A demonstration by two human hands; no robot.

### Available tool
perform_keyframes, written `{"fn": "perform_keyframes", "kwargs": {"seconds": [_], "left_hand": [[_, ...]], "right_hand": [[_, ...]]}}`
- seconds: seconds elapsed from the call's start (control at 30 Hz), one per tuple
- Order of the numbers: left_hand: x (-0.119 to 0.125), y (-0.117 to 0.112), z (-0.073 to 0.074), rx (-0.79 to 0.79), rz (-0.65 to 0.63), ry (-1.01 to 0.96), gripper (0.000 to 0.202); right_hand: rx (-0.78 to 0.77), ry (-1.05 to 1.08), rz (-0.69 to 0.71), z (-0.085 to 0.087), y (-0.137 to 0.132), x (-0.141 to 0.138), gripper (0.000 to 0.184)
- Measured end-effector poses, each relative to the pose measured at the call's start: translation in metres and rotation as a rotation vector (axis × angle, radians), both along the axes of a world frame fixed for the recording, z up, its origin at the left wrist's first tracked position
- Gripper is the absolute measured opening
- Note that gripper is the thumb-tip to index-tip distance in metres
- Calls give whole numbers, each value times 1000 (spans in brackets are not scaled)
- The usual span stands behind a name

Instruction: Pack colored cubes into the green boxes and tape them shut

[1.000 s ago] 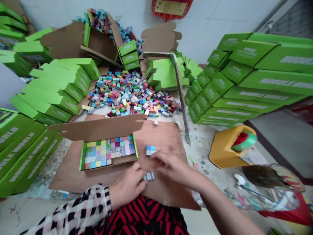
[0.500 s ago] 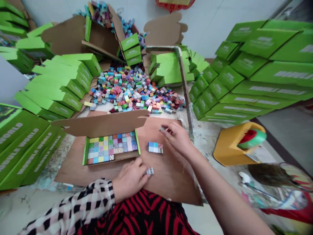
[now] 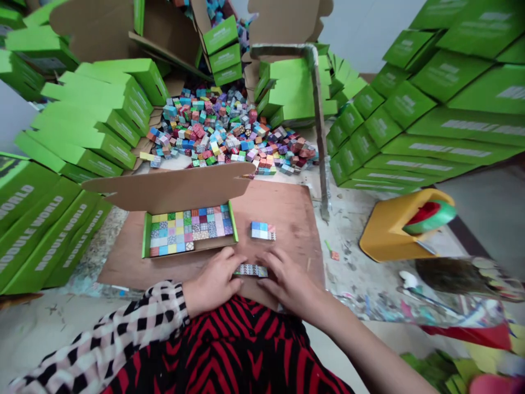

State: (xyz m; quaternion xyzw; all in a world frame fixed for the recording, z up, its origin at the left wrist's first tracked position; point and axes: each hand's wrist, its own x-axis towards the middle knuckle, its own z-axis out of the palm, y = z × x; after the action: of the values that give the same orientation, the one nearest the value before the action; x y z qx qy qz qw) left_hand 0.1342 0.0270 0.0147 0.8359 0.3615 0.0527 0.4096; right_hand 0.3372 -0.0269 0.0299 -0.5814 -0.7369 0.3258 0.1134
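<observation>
A short row of small patterned blocks [image 3: 251, 270] lies on the brown board near its front edge, grey-white with some colour at the right end. My left hand [image 3: 214, 280] closes on the row's left end, thumb below and fingers above. My right hand [image 3: 289, 282] holds the right end between thumb and fingers. Just beyond the hands sits a small group of blue, white and pink blocks [image 3: 260, 230]. To the left stands an open green box [image 3: 144, 241] with its cardboard lid raised, mostly filled with rows of colourful blocks; a bare strip shows at its front right.
A big heap of loose blocks [image 3: 217, 128] lies behind the board [image 3: 287, 202]. Green boxes are stacked left [image 3: 45, 235] and right [image 3: 443, 137]. A metal bar [image 3: 320, 131] rises at the board's right, near a yellow tape dispenser [image 3: 379, 227].
My right hand has come down and left, from beyond the blocks to the row beside my left hand. The row now looks longer. The camera view has tilted downward.
</observation>
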Motion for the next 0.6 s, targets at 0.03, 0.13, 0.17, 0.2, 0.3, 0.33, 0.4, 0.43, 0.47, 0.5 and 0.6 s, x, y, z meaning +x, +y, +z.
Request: {"fn": "perform_keyframes", "kwargs": {"seconds": [0.03, 0.13, 0.17, 0.2, 0.3, 0.33, 0.4, 0.43, 0.47, 0.5, 0.6], "left_hand": [[-3, 0, 0, -26, 8, -27, 44], [-10, -2, -2, -56, 48, -70, 39], [-12, -3, -1, -47, 49, -73, 33], [-14, -4, 0, -31, 38, -74, 28], [-22, -6, 12, 56, -14, -109, 26], [-25, -6, 19, 102, -21, -134, 27], [-33, -1, 33, 198, -1, -177, 30], [-37, 4, 40, 238, 20, -183, 31], [-41, 10, 45, 270, 45, -178, 30], [-46, 18, 48, 297, 67, -167, 30], [-57, 43, 48, 322, 121, -115, 29]], "right_hand": [[-1, -44, 14, 2, 1, -1, 29], [-21, -113, 82, 2, 0, -8, 18], [-22, -111, 103, 1, -2, -11, 18], [-12, -104, 120, 1, -3, -14, 20], [86, -73, 153, 9, -3, -20, 22], [132, -53, 163, 15, -1, -21, 22], [230, -16, 185, 29, 8, -26, 23], [271, -12, 199, 36, 15, -29, 24], [303, -23, 215, 43, 24, -33, 25], [320, -52, 232, 48, 34, -38, 25], [305, -176, 300, 53, 67, -54, 23]]}}
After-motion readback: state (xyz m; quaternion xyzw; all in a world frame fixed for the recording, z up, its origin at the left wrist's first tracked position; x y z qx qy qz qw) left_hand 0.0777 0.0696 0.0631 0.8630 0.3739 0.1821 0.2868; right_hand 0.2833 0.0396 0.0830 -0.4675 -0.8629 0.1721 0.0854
